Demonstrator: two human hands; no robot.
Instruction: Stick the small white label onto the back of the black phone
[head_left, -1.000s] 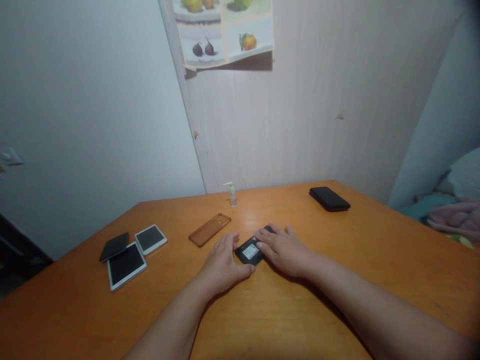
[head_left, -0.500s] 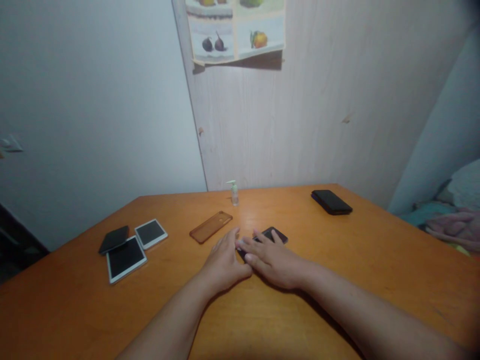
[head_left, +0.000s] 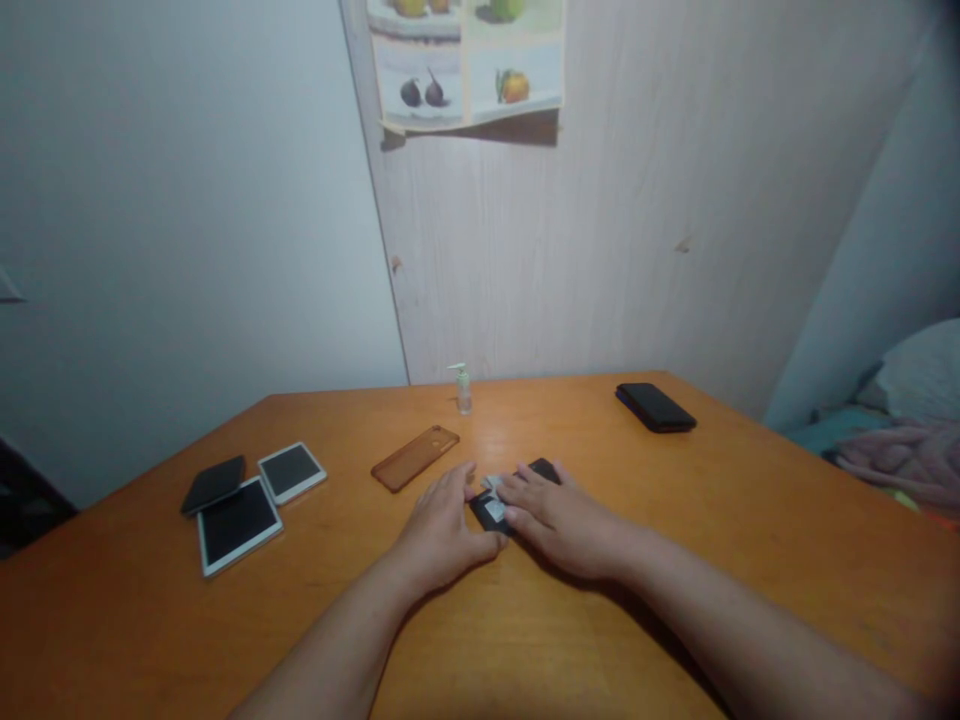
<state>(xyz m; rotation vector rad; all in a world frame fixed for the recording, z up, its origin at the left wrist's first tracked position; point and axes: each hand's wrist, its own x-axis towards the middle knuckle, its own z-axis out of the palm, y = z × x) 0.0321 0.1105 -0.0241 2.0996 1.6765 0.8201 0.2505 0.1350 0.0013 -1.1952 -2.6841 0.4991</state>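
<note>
- And here's the phone (head_left: 484,513), lying on the table (head_left: 480,640) midway between two busy hands.
- Left hand (head_left: 442,530) has the near end: thumb on one edge, fingertips on the other, grasping it by the look of things.
- Right hand (head_left: 559,520) lies across the phone, fingers stretched out; a pale scrap (head_left: 490,483) peeks out at their tips, and whether they pinch it cannot be told.
- How far along? Mid-course, one would judge: both hands are at the phone, and letting go is not yet done.
- How much is finished stays unclear, with much of the phone covered.
- Just beyond sits the case (head_left: 416,458), apart from the phone and untouched, the bottle (head_left: 463,394) upright behind it.
</note>
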